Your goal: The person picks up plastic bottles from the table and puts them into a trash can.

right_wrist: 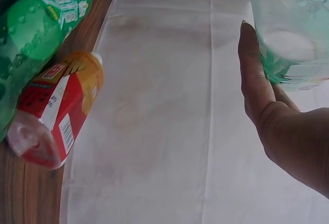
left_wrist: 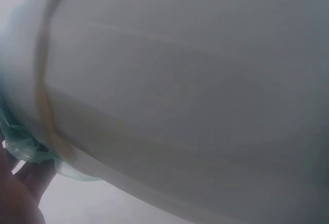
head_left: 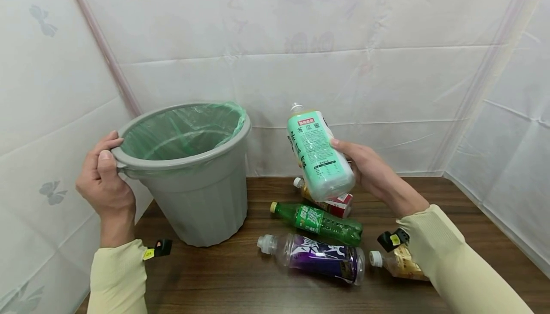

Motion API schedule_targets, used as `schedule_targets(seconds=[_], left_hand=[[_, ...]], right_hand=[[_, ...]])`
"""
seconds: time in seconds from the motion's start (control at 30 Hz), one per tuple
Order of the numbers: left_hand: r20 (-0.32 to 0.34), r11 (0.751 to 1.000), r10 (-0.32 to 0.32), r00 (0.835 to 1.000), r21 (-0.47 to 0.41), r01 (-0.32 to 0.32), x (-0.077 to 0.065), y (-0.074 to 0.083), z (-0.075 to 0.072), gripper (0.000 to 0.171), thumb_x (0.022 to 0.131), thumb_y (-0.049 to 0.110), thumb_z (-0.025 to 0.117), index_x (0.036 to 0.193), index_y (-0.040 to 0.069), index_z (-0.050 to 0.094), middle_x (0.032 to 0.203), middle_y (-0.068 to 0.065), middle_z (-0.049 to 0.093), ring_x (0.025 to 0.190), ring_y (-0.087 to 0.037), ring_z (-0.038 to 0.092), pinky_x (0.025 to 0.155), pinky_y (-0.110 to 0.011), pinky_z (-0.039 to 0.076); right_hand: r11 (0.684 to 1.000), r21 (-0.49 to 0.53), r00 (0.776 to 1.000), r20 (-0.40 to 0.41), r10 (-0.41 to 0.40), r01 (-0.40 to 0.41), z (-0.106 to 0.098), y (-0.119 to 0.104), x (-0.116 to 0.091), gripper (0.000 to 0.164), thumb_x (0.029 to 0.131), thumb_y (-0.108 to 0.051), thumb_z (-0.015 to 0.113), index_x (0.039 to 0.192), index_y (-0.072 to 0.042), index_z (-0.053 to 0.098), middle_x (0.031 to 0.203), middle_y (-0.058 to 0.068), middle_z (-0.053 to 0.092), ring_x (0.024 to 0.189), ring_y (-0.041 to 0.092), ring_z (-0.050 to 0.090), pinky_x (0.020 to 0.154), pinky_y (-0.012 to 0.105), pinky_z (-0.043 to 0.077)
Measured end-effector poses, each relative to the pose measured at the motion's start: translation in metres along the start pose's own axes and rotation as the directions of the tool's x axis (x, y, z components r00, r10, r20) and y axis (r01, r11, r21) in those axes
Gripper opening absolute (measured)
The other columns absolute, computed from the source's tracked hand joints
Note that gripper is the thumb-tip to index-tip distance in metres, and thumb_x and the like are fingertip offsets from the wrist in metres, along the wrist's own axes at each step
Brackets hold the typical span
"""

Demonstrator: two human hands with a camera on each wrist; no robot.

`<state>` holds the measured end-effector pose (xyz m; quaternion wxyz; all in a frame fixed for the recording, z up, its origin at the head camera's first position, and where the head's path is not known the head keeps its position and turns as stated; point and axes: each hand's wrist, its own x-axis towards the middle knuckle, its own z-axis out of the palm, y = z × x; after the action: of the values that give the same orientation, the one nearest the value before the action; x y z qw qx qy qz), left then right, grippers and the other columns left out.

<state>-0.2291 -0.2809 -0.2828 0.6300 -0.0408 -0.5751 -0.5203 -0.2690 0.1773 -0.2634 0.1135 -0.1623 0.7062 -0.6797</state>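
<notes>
A large grey trash bin (head_left: 202, 199) lined with a thin green plastic bag (head_left: 185, 130) stands tilted on the left of the table. My left hand (head_left: 105, 180) grips its rim on the near left, thumb on the outside; the left wrist view shows mostly the bin's grey wall (left_wrist: 195, 100). In my right hand (head_left: 369, 168) is a plastic bottle with a mint-green label (head_left: 319, 151), held above the table to the right of the bin, its neck pointing up and away. The right wrist view shows the bottle's base and the hand along its side.
Beneath the held bottle lie a red-and-yellow bottle (right_wrist: 61, 106), a green bottle (head_left: 320, 221) and a purple-labelled bottle (head_left: 318, 256). A yellow-labelled bottle (head_left: 401, 262) lies near the right sleeve. White sheeting (head_left: 386, 80) walls in the brown wooden table (head_left: 215, 280).
</notes>
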Motion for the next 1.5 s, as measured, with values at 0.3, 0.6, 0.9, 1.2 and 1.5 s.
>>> schedule_targets(seconds=[0.3, 0.6, 0.9, 1.2, 1.5], left_hand=[[-0.003, 1.0, 0.005, 1.0, 0.006, -0.005, 0.001, -0.004, 0.001, 0.042, 0.098, 0.015, 0.047, 0.106, -0.011, 0.079, 0.117, -0.014, 0.078, 0.12, -0.021, 0.071, 0.108, -0.03, 0.05], [-0.006, 1.0, 0.0, 1.0, 0.008, 0.0, 0.001, -0.007, 0.0, 0.042, 0.097, 0.016, 0.047, 0.106, -0.01, 0.079, 0.117, -0.014, 0.078, 0.12, -0.021, 0.071, 0.108, -0.03, 0.05], [-0.007, 1.0, -0.001, 1.0, 0.005, 0.001, 0.0, -0.005, 0.001, 0.042, 0.097, 0.015, 0.047, 0.106, -0.01, 0.079, 0.117, -0.014, 0.078, 0.12, -0.021, 0.071, 0.108, -0.03, 0.051], [-0.015, 1.0, -0.004, 1.0, -0.009, 0.004, 0.001, -0.003, 0.002, 0.042, 0.097, 0.014, 0.047, 0.104, -0.013, 0.078, 0.116, -0.015, 0.078, 0.119, -0.021, 0.071, 0.107, -0.03, 0.051], [-0.019, 1.0, -0.001, 1.0, -0.006, 0.001, 0.001, -0.003, -0.001, 0.042, 0.096, 0.013, 0.046, 0.105, -0.013, 0.078, 0.116, -0.014, 0.078, 0.119, -0.021, 0.071, 0.108, -0.03, 0.051]], right_hand=[[1.0, 0.011, 1.0, 0.029, -0.004, 0.004, 0.009, -0.006, 0.003, 0.067, 0.11, -0.042, 0.052, 0.149, 0.011, 0.046, 0.114, 0.013, 0.074, 0.092, 0.027, 0.077, 0.08, 0.042, 0.064], [0.995, 0.104, 0.994, 0.11, 0.002, -0.013, 0.02, -0.014, 0.006, 0.07, 0.109, -0.046, 0.052, 0.155, 0.005, 0.042, 0.124, 0.013, 0.072, 0.102, 0.028, 0.075, 0.089, 0.044, 0.062], [0.989, 0.148, 0.988, 0.156, 0.004, -0.027, 0.036, -0.022, 0.011, 0.065, 0.11, -0.047, 0.047, 0.157, -0.002, 0.043, 0.129, 0.015, 0.069, 0.103, 0.029, 0.074, 0.087, 0.046, 0.062], [0.98, 0.195, 0.981, 0.193, 0.009, -0.047, 0.051, -0.03, 0.012, 0.063, 0.111, -0.048, 0.045, 0.157, -0.004, 0.043, 0.13, 0.018, 0.067, 0.101, 0.031, 0.075, 0.086, 0.047, 0.063], [0.974, 0.218, 0.986, 0.165, 0.017, -0.053, 0.062, -0.036, 0.016, 0.062, 0.11, -0.051, 0.048, 0.158, -0.013, 0.044, 0.134, 0.02, 0.064, 0.102, 0.03, 0.074, 0.087, 0.046, 0.063]])
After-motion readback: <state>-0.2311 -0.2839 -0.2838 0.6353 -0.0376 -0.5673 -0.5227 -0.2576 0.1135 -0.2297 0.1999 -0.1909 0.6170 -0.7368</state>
